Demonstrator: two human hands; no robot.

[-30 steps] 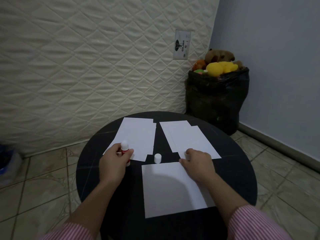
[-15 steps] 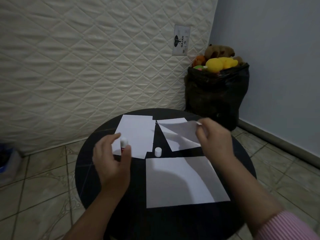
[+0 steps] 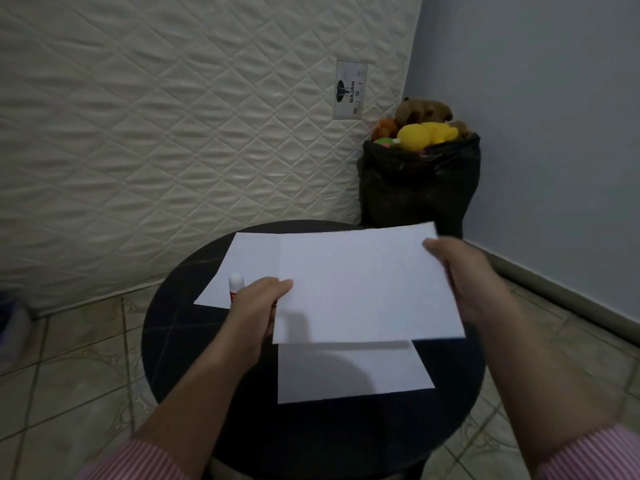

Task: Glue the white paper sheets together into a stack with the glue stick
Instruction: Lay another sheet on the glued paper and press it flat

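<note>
I hold a white paper sheet (image 3: 363, 289) in the air over the round black table (image 3: 173, 341). My left hand (image 3: 256, 306) pinches its left edge, and my right hand (image 3: 467, 278) grips its right edge. Below it, another white sheet (image 3: 346, 375) lies flat on the table near me. More white paper (image 3: 239, 261) lies at the table's far left. The glue stick (image 3: 236, 285), white-tipped with a red label, stands upright on that paper just behind my left hand. The held sheet hides the glue cap and the far right paper.
An upright quilted mattress (image 3: 173, 133) stands behind the table. A black bag (image 3: 419, 188) filled with soft toys sits in the corner by the grey wall. Tiled floor surrounds the table, with a blue object (image 3: 10, 323) at the far left.
My right hand has lifted a sheet from the far right pile and brought it towards me. My left hand has let go of the glue stick and taken the sheet's left edge.
</note>
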